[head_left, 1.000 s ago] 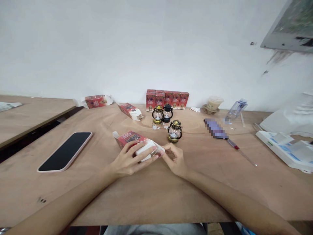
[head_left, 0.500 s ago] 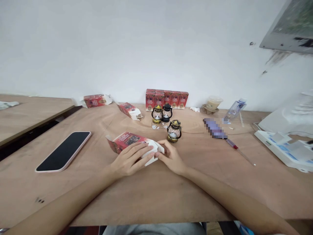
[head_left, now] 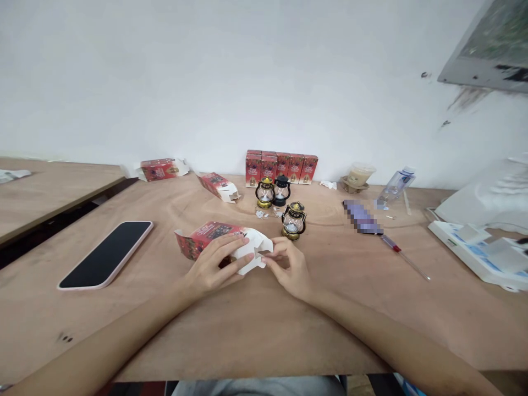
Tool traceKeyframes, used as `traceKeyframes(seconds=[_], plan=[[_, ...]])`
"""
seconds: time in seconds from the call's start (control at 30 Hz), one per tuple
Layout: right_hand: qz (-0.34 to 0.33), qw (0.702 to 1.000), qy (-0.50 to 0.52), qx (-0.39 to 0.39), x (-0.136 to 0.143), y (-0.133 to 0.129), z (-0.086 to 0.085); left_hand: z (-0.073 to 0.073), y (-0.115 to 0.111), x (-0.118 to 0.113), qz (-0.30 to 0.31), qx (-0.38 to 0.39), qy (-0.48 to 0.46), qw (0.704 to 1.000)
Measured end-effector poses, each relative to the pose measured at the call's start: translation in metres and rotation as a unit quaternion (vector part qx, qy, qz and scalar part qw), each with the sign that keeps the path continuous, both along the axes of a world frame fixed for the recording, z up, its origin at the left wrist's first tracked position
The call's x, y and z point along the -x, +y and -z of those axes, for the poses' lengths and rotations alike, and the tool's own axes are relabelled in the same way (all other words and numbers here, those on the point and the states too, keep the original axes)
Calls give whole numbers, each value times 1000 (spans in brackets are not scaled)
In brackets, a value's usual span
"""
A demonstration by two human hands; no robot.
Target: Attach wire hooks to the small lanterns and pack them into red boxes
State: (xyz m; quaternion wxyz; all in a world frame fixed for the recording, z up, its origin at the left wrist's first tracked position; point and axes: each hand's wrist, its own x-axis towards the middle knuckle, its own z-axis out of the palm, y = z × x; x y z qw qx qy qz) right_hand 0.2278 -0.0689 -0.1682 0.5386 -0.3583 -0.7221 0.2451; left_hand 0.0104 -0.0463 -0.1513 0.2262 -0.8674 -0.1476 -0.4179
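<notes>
Left hand [head_left: 218, 265], palm down, grips the red carton [head_left: 218, 236] mid-table; right hand [head_left: 291, 267], fingers bent, pinches its white end flaps [head_left: 254, 250]. Wooden table [head_left: 247, 330] abuts a pale wall [head_left: 206, 77].

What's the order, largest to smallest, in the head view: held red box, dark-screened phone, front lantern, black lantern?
Unsure between the first two, as the box is partly covered:
- phone and held red box
- front lantern
- black lantern, though sitting farther back may shrink it
</notes>
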Motion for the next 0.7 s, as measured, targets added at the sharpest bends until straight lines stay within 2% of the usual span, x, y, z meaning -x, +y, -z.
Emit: traceKeyframes(seconds=[0.07, 0.17, 0.27, 0.5, 0.7], plan=[[52, 988, -96, -110, -1, -4, -2, 1, 0, 2, -2, 7, 1, 1000], [99, 962, -182, -178, -3, -6, -4, 1, 0, 4, 7, 10, 12, 1000], [103, 955, -215, -178, -4, -3, -6, -2, 1, 6, 25, 14, 35, 999], [82, 964, -209, -146, -5, 0, -5, -11, -1, 5, 20, -23, 61, 998], [29, 970, -205, -132, -6, -2, -7, -16, -5, -1, -53, -65, 61, 995]])
